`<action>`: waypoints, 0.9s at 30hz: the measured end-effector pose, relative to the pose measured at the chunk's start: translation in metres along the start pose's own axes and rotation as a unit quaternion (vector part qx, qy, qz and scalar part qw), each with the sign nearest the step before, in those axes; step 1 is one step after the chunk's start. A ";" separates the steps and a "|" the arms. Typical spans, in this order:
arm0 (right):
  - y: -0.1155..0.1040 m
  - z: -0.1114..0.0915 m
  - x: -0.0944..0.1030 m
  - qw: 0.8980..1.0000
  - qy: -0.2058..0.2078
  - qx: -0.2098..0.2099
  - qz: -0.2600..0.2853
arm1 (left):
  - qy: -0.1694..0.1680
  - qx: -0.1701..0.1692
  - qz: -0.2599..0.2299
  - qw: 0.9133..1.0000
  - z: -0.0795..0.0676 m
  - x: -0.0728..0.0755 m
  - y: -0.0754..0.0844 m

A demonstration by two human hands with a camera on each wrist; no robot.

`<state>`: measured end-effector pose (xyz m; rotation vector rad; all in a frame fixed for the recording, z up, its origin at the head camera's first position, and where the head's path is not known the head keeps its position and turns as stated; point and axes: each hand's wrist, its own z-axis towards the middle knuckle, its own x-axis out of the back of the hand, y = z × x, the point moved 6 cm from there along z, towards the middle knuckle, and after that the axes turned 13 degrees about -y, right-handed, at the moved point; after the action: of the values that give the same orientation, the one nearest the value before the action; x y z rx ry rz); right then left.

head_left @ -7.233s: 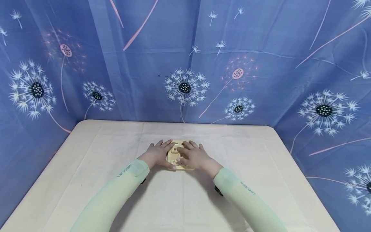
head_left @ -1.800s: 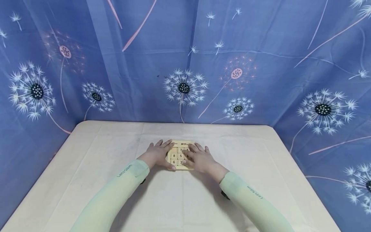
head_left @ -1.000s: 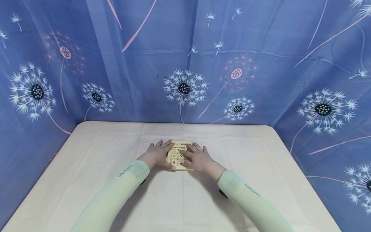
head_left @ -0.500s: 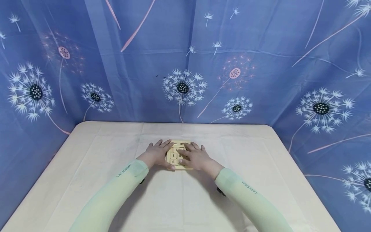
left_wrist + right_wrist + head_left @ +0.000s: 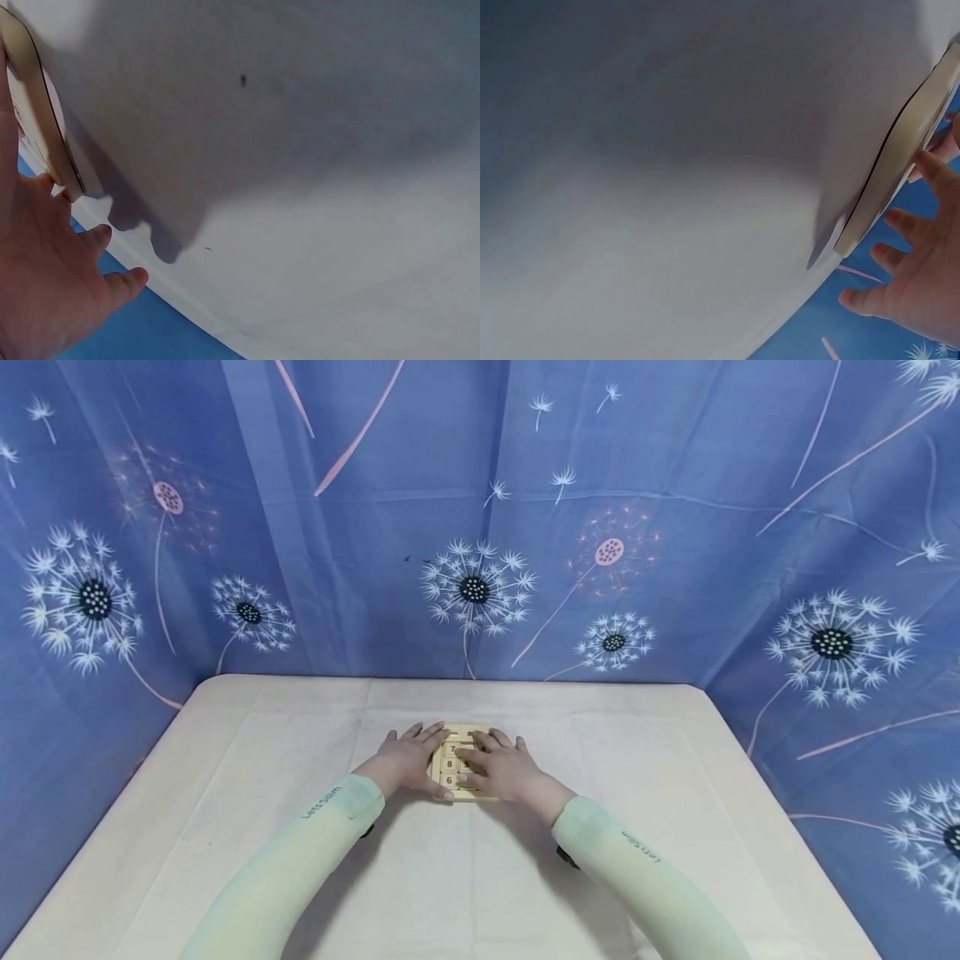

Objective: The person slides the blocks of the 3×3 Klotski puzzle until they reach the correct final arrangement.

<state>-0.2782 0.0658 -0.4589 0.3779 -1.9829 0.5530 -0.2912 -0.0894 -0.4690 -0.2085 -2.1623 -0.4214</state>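
Note:
A pale wooden number slide puzzle [image 5: 449, 795] lies flat on the table. Its left column shows the 7 tile [image 5: 451, 749] on top, the 8 tile [image 5: 449, 764] below it and the 6 tile [image 5: 448, 781] at the bottom. My left hand [image 5: 408, 762] grips the frame's left side, thumb at the near corner and a finger at the far corner. Over the right part of the board my right hand [image 5: 512, 768] is spread, its index finger on the top row beside the 7. It hides the right-hand tiles. In the right wrist view, the frame's edge [image 5: 892, 157] shows beside those fingers.
A cream cloth covers the table [image 5: 472, 877], which has rounded far corners. Blue curtains [image 5: 360, 568] with a dandelion print hang behind it and on both sides. Both forearms wear pale green sleeves [image 5: 292, 860].
Over the last seconds the 8 tile has gone from the top left to the row below. The 7 tile has then slid left into the top-left corner with my right hand. My left hand stays put.

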 end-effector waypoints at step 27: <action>0.006 -0.003 0.012 0.999 0.037 0.032 -0.017 | -0.003 0.000 0.010 1.000 0.004 -0.005 -0.004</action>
<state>-0.2843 0.0726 -0.4485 0.4249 -1.8886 0.6013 -0.2924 -0.0916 -0.4757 -0.2310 -2.1643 -0.4102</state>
